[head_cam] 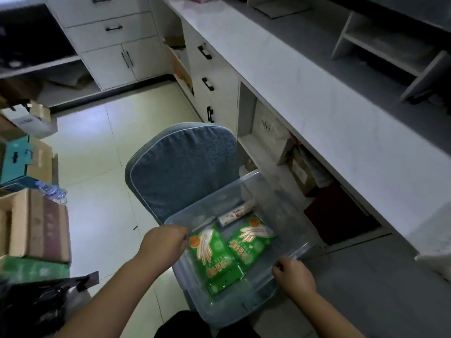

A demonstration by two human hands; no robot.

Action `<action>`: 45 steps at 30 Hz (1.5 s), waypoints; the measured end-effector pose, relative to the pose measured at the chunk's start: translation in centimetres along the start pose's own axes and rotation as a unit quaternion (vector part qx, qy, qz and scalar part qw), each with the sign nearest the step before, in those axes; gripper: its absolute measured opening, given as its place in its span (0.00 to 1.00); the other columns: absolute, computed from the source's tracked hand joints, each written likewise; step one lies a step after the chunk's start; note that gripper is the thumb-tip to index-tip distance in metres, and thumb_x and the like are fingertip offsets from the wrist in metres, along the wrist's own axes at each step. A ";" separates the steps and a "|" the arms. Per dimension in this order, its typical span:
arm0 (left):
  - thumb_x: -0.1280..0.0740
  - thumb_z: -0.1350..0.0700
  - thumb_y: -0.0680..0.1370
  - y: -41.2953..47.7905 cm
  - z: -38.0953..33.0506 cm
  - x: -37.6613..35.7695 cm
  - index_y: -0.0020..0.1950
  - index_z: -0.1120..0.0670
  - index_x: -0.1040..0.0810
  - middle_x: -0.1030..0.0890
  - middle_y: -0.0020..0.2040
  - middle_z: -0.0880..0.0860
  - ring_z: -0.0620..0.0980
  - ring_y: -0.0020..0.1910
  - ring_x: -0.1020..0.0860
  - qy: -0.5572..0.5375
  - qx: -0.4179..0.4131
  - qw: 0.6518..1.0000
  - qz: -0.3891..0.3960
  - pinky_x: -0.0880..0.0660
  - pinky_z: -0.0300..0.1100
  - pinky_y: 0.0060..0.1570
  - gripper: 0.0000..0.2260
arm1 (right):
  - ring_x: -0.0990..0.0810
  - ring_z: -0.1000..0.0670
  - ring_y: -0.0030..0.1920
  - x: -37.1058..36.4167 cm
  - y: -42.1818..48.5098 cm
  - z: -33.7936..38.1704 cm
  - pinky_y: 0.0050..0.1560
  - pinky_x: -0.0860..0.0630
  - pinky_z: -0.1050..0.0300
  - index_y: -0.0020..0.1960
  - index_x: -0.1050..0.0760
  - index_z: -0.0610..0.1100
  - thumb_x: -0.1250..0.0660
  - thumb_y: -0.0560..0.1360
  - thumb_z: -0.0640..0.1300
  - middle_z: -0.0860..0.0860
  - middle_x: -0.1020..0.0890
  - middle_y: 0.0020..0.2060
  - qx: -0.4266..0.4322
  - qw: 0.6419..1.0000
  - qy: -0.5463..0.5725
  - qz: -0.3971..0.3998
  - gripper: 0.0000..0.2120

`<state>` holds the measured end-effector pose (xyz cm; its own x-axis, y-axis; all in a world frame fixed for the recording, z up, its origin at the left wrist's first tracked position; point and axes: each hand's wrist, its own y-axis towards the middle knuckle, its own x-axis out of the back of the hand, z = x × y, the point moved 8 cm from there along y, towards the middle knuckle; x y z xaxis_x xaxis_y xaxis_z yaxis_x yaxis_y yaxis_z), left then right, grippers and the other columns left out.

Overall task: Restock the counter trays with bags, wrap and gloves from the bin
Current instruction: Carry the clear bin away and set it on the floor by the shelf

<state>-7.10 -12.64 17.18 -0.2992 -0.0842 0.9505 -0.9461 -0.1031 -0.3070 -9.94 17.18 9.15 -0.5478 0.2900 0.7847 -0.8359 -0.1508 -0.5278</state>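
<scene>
Both bare forearms reach forward and down from the bottom of the view, angled toward each other. The left hand (164, 242) is turned knuckles-up, wrist bent slightly, its fingers curled over and pinched closed at the near-left rim of the bin (288, 298). The right hand (294, 274) sits lower and nearer the body, back of the hand facing up, fingers folded down and gripping the bin's near-right rim. The two hands are well apart, one on each side.
</scene>
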 end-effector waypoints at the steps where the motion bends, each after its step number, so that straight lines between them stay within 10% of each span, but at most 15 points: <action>1: 0.42 0.52 0.76 1.0 -0.1 -0.4 0.49 0.48 0.22 0.18 0.46 0.50 0.52 0.45 0.20 -0.004 -0.009 1.000 0.011 0.29 0.41 0.39 0.09 | 0.21 0.47 0.42 0.0 0.4 -0.3 0.34 0.33 0.56 0.40 0.27 0.45 0.39 0.75 0.47 0.47 0.20 0.38 -0.024 1.000 0.013 0.000 0.08; 11: 0.42 0.58 0.76 14.2 -1.7 -3.2 0.49 0.55 0.25 0.21 0.50 0.53 0.53 0.50 0.23 0.013 -0.141 0.988 0.061 0.28 0.45 0.40 0.07 | 0.20 0.44 0.46 -2.5 2.0 -1.8 0.37 0.30 0.57 0.44 0.25 0.44 0.38 0.75 0.42 0.44 0.18 0.45 -0.215 0.967 0.125 -0.045 0.04; 20: 0.42 0.60 0.78 22.3 -1.5 -7.7 0.60 0.54 0.30 0.24 0.57 0.54 0.52 0.55 0.26 0.016 -0.234 0.965 0.118 0.27 0.44 0.51 0.12 | 0.21 0.40 0.43 -9.2 0.5 -0.5 0.45 0.23 0.48 0.45 0.26 0.42 0.34 0.74 0.41 0.39 0.18 0.46 -0.446 0.822 0.326 -0.138 0.03; 26: 0.40 0.57 0.79 24.1 -2.0 -9.7 0.58 0.58 0.29 0.22 0.54 0.57 0.55 0.51 0.22 -0.035 -0.217 0.959 0.178 0.23 0.51 0.49 0.09 | 0.20 0.41 0.47 -12.8 0.3 0.0 0.42 0.27 0.54 0.57 0.27 0.39 0.36 0.76 0.43 0.40 0.18 0.50 -0.490 0.791 0.343 -0.131 0.12; 40: 0.35 0.54 0.76 18.4 -7.0 -10.0 0.47 0.57 0.32 0.22 0.44 0.57 0.51 0.34 0.27 -0.017 -0.262 0.941 0.216 0.34 0.40 0.27 0.08 | 0.27 0.50 0.32 -15.1 -11.6 -0.5 0.29 0.37 0.63 0.38 0.28 0.48 0.33 0.71 0.44 0.50 0.23 0.34 -0.560 0.698 0.391 -0.216 0.05; 45: 0.36 0.57 0.74 11.0 -11.6 -11.3 0.50 0.56 0.30 0.22 0.44 0.56 0.56 0.41 0.23 -0.001 -0.333 0.914 0.233 0.30 0.42 0.35 0.07 | 0.23 0.46 0.36 -18.4 -21.9 -0.9 0.34 0.33 0.59 0.38 0.27 0.45 0.32 0.69 0.43 0.49 0.22 0.35 -0.608 0.619 0.428 -0.254 0.04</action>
<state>-15.62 -1.29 3.64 -0.6890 0.0323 0.7240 -0.5823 0.5701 -0.5796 18.45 15.96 5.96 0.4288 0.4812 0.7646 0.0359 0.8366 -0.5466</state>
